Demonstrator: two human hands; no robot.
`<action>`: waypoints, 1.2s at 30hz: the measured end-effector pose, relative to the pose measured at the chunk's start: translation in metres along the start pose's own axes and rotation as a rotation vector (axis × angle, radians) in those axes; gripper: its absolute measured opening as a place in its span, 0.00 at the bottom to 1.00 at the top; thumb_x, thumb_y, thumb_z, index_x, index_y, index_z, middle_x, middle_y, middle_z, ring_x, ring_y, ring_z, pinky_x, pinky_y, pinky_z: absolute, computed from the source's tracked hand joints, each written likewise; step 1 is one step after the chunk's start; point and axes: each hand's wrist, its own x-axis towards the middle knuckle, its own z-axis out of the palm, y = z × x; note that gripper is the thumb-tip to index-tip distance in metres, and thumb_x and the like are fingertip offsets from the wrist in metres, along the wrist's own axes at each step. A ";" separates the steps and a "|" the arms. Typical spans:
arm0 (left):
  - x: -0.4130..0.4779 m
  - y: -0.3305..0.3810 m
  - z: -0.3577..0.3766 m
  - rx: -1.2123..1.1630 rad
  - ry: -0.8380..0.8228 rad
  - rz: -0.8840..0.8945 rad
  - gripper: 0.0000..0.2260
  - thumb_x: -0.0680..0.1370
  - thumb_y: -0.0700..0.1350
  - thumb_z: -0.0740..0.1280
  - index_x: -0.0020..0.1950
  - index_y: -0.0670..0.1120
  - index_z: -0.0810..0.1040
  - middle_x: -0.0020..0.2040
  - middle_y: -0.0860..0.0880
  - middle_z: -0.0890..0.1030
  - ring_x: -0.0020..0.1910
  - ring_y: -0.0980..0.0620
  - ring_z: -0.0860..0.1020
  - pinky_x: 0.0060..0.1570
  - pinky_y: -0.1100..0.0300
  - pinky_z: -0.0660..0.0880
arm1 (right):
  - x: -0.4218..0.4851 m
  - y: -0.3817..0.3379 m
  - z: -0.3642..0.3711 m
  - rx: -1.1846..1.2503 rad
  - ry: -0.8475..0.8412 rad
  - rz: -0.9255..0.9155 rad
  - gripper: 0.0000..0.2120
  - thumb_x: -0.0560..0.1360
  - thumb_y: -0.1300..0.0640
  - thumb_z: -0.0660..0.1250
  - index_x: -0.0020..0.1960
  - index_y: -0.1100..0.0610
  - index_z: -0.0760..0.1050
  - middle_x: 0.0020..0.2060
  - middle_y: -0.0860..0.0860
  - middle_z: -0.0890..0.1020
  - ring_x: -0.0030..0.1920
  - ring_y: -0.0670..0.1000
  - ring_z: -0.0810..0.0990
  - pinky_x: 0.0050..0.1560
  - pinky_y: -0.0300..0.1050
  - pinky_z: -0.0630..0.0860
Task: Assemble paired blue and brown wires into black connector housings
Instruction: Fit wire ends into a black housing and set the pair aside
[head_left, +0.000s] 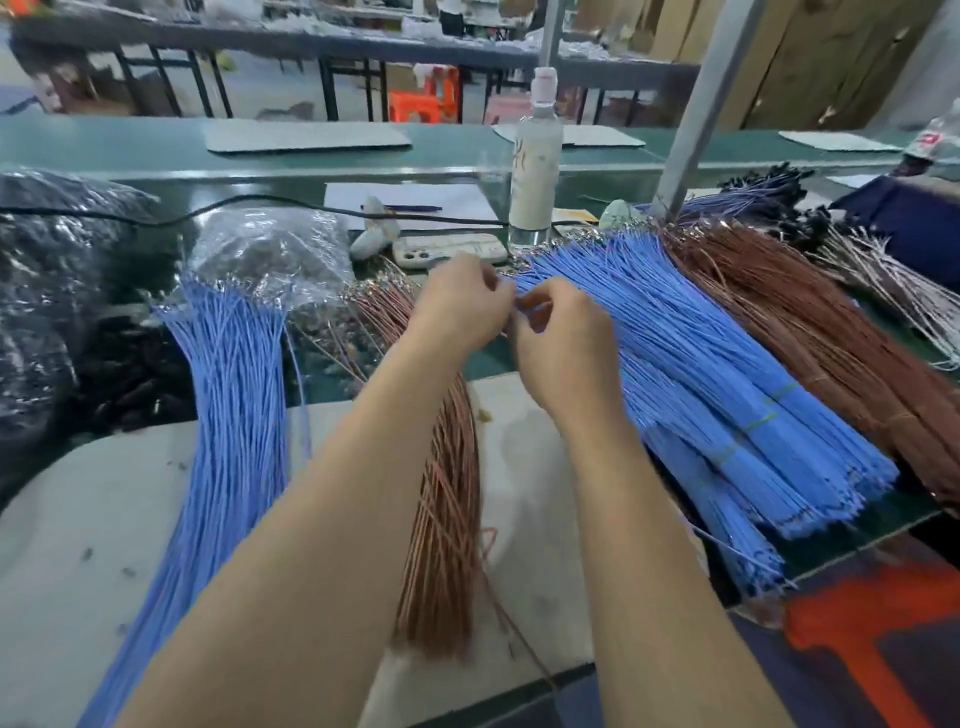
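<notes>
Over the middle of the green workbench (156, 150), the left hand (462, 306) and the right hand (563, 348) are meeting fingertip to fingertip, fingers curling into a pinch. Blur is hiding what, if anything, they are gripping. Fanned bright blue wires (727, 374) are lying at three o'clock, just beside the right hand, with dark brown wires (831, 338) beyond them. A copper-brown wire bundle (447, 499) is running toward six o'clock beside the left forearm. A second blue wire bundle (234, 395) is lying at eight o'clock. Small black connector housings (130, 374) are lying heaped at nine o'clock. A white plastic bottle (537, 156) is standing at twelve.
</notes>
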 end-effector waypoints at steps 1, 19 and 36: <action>-0.002 -0.003 -0.015 -0.055 0.050 0.010 0.09 0.77 0.46 0.63 0.45 0.43 0.80 0.39 0.47 0.80 0.42 0.48 0.76 0.40 0.62 0.67 | 0.002 -0.014 0.004 0.056 -0.011 -0.040 0.09 0.76 0.54 0.66 0.55 0.57 0.77 0.49 0.55 0.81 0.50 0.56 0.78 0.43 0.44 0.68; -0.085 -0.167 -0.155 -1.028 0.907 -0.594 0.04 0.79 0.38 0.58 0.47 0.44 0.72 0.33 0.52 0.73 0.24 0.60 0.68 0.23 0.67 0.64 | -0.056 -0.150 0.166 -0.106 -0.491 -0.528 0.13 0.77 0.57 0.63 0.60 0.55 0.76 0.56 0.54 0.77 0.57 0.57 0.72 0.56 0.50 0.72; -0.079 -0.148 -0.141 -0.807 0.839 -0.478 0.06 0.77 0.38 0.60 0.52 0.44 0.73 0.42 0.49 0.77 0.39 0.55 0.74 0.42 0.61 0.74 | -0.052 -0.161 0.168 -0.082 -0.508 -0.365 0.11 0.75 0.63 0.63 0.57 0.59 0.72 0.57 0.57 0.72 0.56 0.58 0.72 0.55 0.49 0.70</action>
